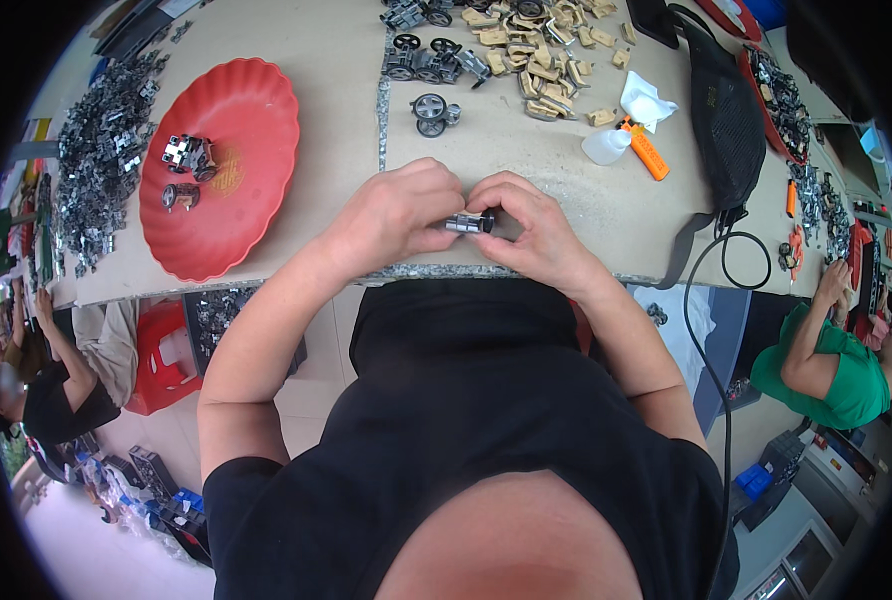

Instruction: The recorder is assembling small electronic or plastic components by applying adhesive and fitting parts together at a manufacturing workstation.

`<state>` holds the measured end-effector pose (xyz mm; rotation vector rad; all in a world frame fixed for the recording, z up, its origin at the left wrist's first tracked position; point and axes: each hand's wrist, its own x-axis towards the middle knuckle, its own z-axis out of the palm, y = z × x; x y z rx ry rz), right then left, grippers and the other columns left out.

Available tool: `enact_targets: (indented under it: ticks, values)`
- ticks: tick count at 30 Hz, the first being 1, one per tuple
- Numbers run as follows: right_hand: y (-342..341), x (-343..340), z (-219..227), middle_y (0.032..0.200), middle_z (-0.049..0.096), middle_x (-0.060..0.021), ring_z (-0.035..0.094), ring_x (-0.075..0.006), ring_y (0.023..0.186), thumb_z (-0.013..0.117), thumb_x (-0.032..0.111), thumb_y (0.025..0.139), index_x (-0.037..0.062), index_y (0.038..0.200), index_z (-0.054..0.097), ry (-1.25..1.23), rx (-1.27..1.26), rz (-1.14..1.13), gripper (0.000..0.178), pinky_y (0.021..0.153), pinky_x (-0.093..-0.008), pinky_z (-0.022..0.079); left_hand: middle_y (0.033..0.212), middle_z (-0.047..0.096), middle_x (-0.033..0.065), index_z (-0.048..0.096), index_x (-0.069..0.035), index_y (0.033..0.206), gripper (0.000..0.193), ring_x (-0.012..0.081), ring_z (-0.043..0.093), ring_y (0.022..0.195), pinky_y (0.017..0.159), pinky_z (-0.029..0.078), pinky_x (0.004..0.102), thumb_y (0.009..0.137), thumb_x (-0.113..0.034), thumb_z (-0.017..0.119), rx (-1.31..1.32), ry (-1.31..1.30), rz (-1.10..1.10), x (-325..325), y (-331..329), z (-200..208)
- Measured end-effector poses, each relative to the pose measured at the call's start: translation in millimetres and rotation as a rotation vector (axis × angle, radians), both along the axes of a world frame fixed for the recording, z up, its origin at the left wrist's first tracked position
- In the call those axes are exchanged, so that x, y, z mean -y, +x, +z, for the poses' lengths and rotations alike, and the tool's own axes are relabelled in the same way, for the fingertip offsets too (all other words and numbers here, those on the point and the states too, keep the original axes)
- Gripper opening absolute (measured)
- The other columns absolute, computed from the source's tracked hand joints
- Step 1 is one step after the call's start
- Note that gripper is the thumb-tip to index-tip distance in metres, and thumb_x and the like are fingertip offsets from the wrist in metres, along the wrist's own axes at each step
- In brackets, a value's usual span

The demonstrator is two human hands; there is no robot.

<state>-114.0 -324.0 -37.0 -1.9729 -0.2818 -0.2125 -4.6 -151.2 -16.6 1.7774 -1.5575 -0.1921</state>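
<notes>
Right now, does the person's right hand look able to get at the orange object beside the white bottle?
Probably yes: only tabletop seems to lie between the right hand and the orange object, with the white bottle left of it. The hand is busy at a small metallic part, though.

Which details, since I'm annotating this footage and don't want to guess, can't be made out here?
All in the head view:
- Ends of the shiny grey part: hidden by fingers of the left hand and right hand.
- Number of grey pieces heaped at left: too small and overlapping.
- Uppermost wheeled assembly: cut off by the top edge.
- What the green-shirted co-worker handles: too small and blurred.
</notes>
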Motion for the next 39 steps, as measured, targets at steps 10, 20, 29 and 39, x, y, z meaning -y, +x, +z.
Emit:
enact_targets:
  ticks: [10, 20, 29, 39]
  values:
    - [-1.5, -8.6, 15.0, 0.099, 0.056, -0.007, 0.056, -0.0079, 0.08, 0.053, -0.001, 0.082, -0.0016, 0.109, 0.048, 0.67, -0.554, -0.107, 0.027, 0.069, -0.0203, 0.047, 0.094, 0.053, 0.0069, 0.056, -0.005, 0.086, 0.028, 0.022, 0.056, 0.085, 0.067, 0.05, 0.0304, 0.06, -0.004, 0.063, 0.681, -0.182, 0.06, -4.6, -19.4, 2.6]
    - [-2.7, -11.4, -6.0, 0.096, 0.057, -0.0069, 0.055, -0.0049, 0.079, 0.056, -0.002, 0.079, -0.0026, 0.107, 0.047, 0.657, -0.341, -0.22, 0.029, 0.07, -0.019, 0.046, 0.094, 0.056, 0.0073, 0.046, 0.001, 0.117, 0.041, 0.0061, 0.055, 0.078, 0.065, 0.045, 0.0192, 0.078, -0.001, 0.059, -0.962, -0.032, 0.49, 10.2, -44.6, -7.4]
    - [-1.9, -8.4, 0.1, 0.097, 0.058, -0.006, 0.056, -0.0075, 0.086, 0.058, -0.002, 0.079, -0.0038, 0.111, 0.048, 0.582, -0.43, -0.214, 0.033, 0.077, -0.0214, 0.047, 0.1, 0.055, 0.0065, 0.045, 0.004, 0.116, 0.038, 0.0074, 0.055, 0.087, 0.075, 0.046, 0.0203, 0.079, 0.007, 0.052, -1.036, -0.026, 0.509, 15.4, -47.8, -12.1]
    - [-1.0, -10.6, -1.3, 0.097, 0.058, -0.0065, 0.056, -0.0076, 0.087, 0.057, -0.003, 0.08, -0.0029, 0.111, 0.048, 0.588, -0.399, -0.237, 0.032, 0.077, -0.0212, 0.047, 0.102, 0.053, 0.0061, 0.044, 0.001, 0.116, 0.038, 0.0092, 0.055, 0.09, 0.079, 0.046, 0.022, 0.079, 0.008, 0.051, -0.915, -0.123, 0.453, 16.0, -48.0, -19.3]
